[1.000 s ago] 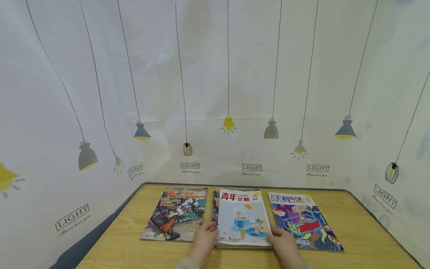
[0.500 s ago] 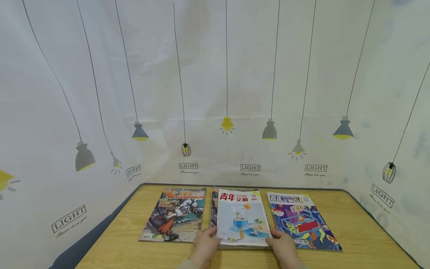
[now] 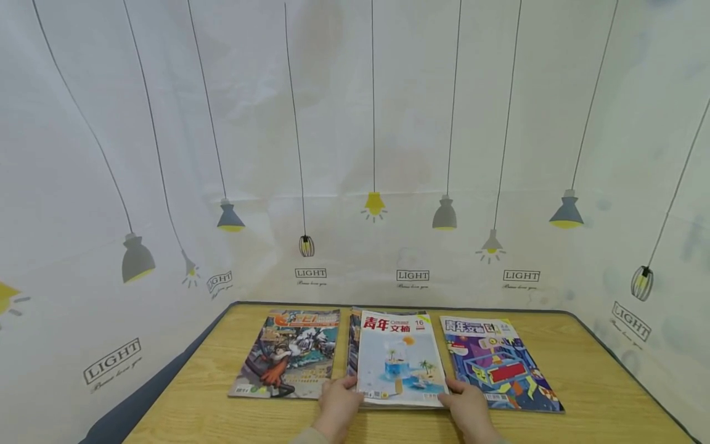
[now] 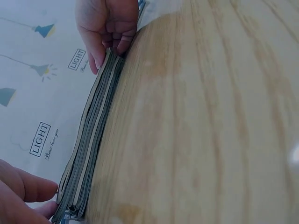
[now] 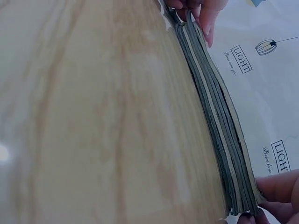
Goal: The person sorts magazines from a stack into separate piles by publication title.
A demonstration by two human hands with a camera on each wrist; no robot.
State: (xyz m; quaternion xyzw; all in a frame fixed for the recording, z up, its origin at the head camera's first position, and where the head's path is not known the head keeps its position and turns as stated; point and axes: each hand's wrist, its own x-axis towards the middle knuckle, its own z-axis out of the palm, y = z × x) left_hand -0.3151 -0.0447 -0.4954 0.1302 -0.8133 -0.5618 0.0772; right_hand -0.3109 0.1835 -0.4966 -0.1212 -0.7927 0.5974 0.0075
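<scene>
A stack of magazines lies in the middle of the table, a white cover with a beach picture on top. My left hand grips its near left corner, and my right hand grips the near right corner. Both wrist views show the layered edge of the stack between the two hands, thumbs above and curled fingers at the side or beneath. Another cover peeks out at the stack's left side.
To the left lies a comic-style magazine, and to the right a purple magazine. The wooden table has a dark edge, with a pale curtain printed with lamps around it.
Against one second ago, my left hand has shifted slightly toward me along the stack's left edge. The view has moved a little; the magazines lie in nearly the same places.
</scene>
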